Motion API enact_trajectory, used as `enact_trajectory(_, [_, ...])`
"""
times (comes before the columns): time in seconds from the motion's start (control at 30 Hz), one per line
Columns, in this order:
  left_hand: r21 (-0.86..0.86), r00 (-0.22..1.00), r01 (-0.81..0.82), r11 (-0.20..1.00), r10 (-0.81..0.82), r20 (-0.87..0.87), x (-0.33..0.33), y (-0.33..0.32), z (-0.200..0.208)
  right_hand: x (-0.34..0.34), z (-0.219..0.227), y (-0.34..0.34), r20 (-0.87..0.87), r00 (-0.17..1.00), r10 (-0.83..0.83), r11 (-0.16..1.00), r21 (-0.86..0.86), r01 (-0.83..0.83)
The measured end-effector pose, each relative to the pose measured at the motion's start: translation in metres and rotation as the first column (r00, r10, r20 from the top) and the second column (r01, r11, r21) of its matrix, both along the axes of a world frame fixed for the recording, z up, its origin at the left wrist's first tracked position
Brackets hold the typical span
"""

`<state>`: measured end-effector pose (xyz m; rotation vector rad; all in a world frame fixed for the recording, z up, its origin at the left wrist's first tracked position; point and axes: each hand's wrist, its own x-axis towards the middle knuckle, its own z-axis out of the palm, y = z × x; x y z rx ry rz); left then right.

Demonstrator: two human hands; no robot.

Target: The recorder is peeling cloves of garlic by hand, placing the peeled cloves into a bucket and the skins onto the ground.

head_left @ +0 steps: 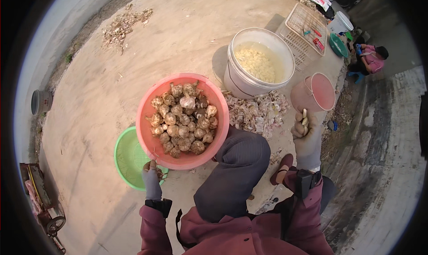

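Observation:
My right hand [308, 136], in a pale glove, is closed around several garlic cloves [305, 117] beside the pink bucket [322, 92]. At the near left rim of a pink basin [143, 136], my gloved left hand [153, 179] has its fingers curled in. Whether it grips the rim or something small cannot be made out. Whole garlic bulbs [183, 131], brown with soil, lie in the basin. Under the basin's left side sits a green plastic basket [127, 159]. A white bucket [236, 78] holds peeled cloves [256, 63] in water.
Garlic skins [258, 112] lie heaped below the white bucket. Beyond it, small tools and a red box [318, 44] rest on an upturned crate [303, 20]. At the far right another person [373, 61] sits on a blue stool. A cart [42, 197] stands at the left.

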<state>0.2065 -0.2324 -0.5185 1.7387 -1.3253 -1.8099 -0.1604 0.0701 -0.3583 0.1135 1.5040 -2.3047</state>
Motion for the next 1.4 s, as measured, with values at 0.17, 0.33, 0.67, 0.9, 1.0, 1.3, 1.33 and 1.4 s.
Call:
enact_trajectory(0.17, [0.030, 0.913, -0.056, 0.998, 0.063, -0.404, -0.013, 0.010, 0.068, -0.122, 0.038, -0.060, -0.649, 0.760, -0.007, 0.903, 0.322, 0.283])
enact_trajectory(0.33, [-0.064, 0.808, 0.166, 0.984, -0.173, -0.563, -0.099, 0.016, 0.152, -0.162, 0.016, -0.096, -0.576, 0.817, 0.014, 0.671, 0.611, 0.419])
enact_trajectory(0.67, [-0.369, 0.471, 0.672, 0.642, -0.756, -0.456, -0.217, 0.147, 0.229, 0.085, 0.060, 0.018, -0.326, 0.942, 0.075, 0.954, 0.299, 0.027])
enact_trajectory(0.9, [-0.586, 0.232, 0.772, 0.245, -0.968, -0.099, -0.195, 0.231, 0.183, 0.139, 0.038, 0.078, -0.292, 0.940, 0.177, 0.809, 0.587, 0.030])
enact_trajectory(1.0, [-0.566, 0.245, 0.791, 0.233, -0.968, -0.055, -0.185, 0.252, 0.165, 0.158, 0.020, 0.090, -0.273, 0.942, 0.195, 0.759, 0.650, 0.031])
enact_trajectory(1.3, [-0.697, 0.204, 0.714, 0.068, -0.972, 0.114, -0.158, 0.282, 0.157, 0.191, -0.010, 0.103, -0.285, 0.959, -0.010, 0.818, 0.549, 0.171])
enact_trajectory(1.33, [-0.688, 0.204, 0.722, 0.073, -0.973, 0.110, -0.156, 0.284, 0.157, 0.192, -0.011, 0.105, -0.213, 0.976, -0.051, 0.863, 0.482, 0.150])
enact_trajectory(1.4, [-0.710, 0.210, 0.703, 0.044, -0.967, 0.147, -0.150, 0.288, 0.156, 0.199, -0.012, 0.105, -0.208, 0.969, -0.130, 0.913, 0.356, 0.199])
